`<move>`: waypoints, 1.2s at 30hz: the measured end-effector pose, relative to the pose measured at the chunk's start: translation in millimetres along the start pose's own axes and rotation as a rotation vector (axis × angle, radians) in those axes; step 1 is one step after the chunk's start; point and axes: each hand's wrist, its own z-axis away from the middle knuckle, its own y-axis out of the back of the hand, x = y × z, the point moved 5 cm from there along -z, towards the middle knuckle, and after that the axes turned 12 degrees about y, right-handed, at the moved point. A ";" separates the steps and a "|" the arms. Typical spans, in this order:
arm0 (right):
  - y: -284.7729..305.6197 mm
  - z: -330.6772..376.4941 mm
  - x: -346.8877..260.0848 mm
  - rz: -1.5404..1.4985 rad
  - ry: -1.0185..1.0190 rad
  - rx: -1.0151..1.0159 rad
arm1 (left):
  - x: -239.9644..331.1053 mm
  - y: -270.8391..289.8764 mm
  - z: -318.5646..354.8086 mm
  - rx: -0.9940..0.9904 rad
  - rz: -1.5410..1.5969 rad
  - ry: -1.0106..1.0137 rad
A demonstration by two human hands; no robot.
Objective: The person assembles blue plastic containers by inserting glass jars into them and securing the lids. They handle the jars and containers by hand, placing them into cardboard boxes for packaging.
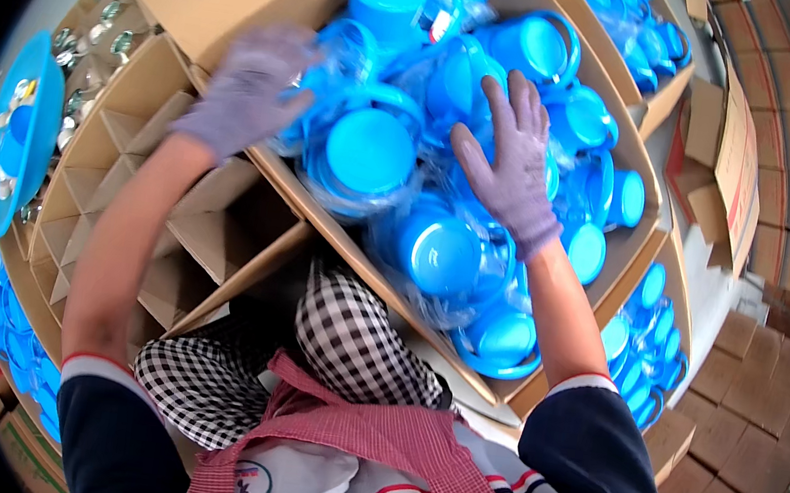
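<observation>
A large cardboard box (602,264) is filled with several blue plastic lids (370,150) and rings wrapped in clear plastic bags. My left hand (248,88), in a purple glove and blurred, reaches into the box's left side and touches a bagged bundle; whether it grips is unclear. My right hand (515,168), also gloved in purple, lies flat with fingers spread on the bagged blue parts near the box's middle. Both bare forearms rise from the lower edge.
A cardboard box with empty divider cells (204,221) sits to the left. A blue dish (21,132) stands at far left beside small metal parts. More boxes of blue parts (646,344) lie right and upper right. Stacked cartons (755,394) fill the right side.
</observation>
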 end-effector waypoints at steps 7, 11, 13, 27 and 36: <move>54.0 193.0 12.8 0.206 -0.172 -0.606 | -66.0 78.3 187.2 0.126 0.091 0.689; 81.1 200.2 30.7 0.056 -0.411 -0.103 | -76.4 64.3 361.1 0.265 0.402 1.143; 77.1 172.4 -8.7 -0.263 -0.404 -0.056 | -47.1 47.3 402.2 0.124 0.243 1.217; 40.7 227.2 -43.5 0.066 0.063 -0.486 | -83.8 55.7 432.8 -0.098 0.235 0.909; 49.6 243.9 -56.4 0.120 -0.070 -0.628 | -174.7 61.6 382.6 -0.489 -0.109 0.807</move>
